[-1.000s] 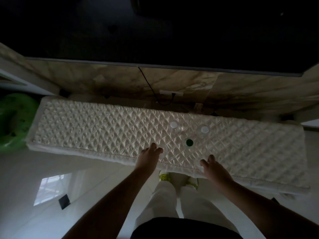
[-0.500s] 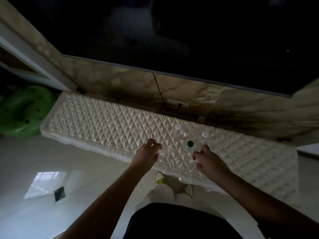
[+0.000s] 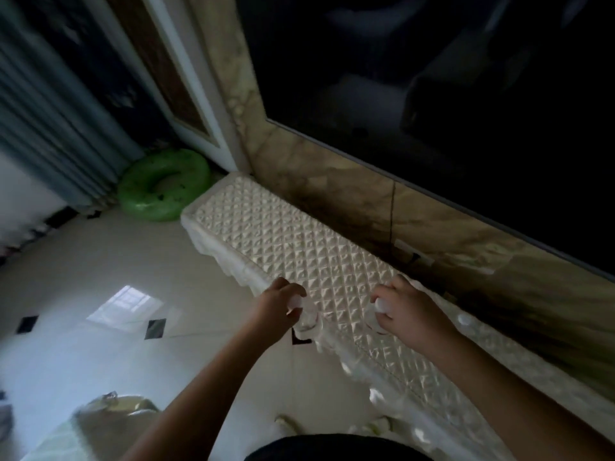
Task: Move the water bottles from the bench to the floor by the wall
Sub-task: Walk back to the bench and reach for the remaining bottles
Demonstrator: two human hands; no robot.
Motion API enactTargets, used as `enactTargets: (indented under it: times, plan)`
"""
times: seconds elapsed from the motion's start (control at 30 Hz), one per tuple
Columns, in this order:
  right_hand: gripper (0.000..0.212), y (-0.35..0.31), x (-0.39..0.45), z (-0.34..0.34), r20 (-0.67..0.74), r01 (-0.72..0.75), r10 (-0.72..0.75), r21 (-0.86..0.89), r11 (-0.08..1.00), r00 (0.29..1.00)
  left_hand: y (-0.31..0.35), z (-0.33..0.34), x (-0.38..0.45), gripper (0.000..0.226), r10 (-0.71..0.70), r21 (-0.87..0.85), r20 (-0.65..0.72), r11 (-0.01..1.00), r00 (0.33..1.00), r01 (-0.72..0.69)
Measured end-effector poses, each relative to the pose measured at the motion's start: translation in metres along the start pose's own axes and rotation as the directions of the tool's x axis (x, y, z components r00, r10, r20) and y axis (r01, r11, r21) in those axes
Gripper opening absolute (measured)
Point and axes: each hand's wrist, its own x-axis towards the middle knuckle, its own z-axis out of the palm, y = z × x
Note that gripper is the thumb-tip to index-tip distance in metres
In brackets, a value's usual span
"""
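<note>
A long bench point(image 3: 286, 241) with a white quilted cover runs along the marble wall. My left hand point(image 3: 278, 302) grips the top of a clear water bottle point(image 3: 307, 319) with a white cap, held above the bench's front edge. My right hand point(image 3: 404, 307) grips a second clear bottle point(image 3: 377, 314) by its white cap, over the bench top. Both bottles are mostly hidden by my fingers and hard to make out against the cover. No other bottle shows on the bench in this frame.
A green inflatable ring point(image 3: 163, 184) lies on the floor past the bench's left end, beside a door frame and grey curtain point(image 3: 50, 121). A dark TV screen point(image 3: 466, 94) hangs above the bench. Glossy tiled floor point(image 3: 100, 277) spreads to the left.
Both hands closed on bottles and lifted them off the bench. The view has swung left and tilted, so the bench now runs diagonally and the green-capped bottle is out of sight.
</note>
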Motion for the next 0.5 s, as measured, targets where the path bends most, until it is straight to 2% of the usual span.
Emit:
enactTargets:
  times: [0.1,0.2,0.3,0.5]
  plan:
    - [0.022,-0.049,0.018,0.003,0.028,0.088,-0.087,-0.014,0.996,0.996,-0.033,-0.044,-0.031,0.029,-0.073,-0.063,-0.102,0.996,0.992,0.066]
    - [0.022,-0.104,0.033,0.012,0.048,0.162,-0.160,-0.035,0.986,0.986,-0.070,-0.087,-0.071,0.028,-0.138,-0.048,-0.196,0.990,0.971,0.131]
    - [0.022,-0.165,0.047,0.026,0.061,0.208,-0.205,-0.048,0.977,0.977,-0.106,-0.119,-0.115,0.027,-0.141,-0.017,-0.233,0.990,0.962,0.141]
    - [0.020,-0.285,0.073,0.057,0.098,0.341,-0.338,-0.013,0.940,0.936,-0.188,-0.167,-0.197,0.028,-0.246,0.007,-0.325,0.965,0.913,0.262]
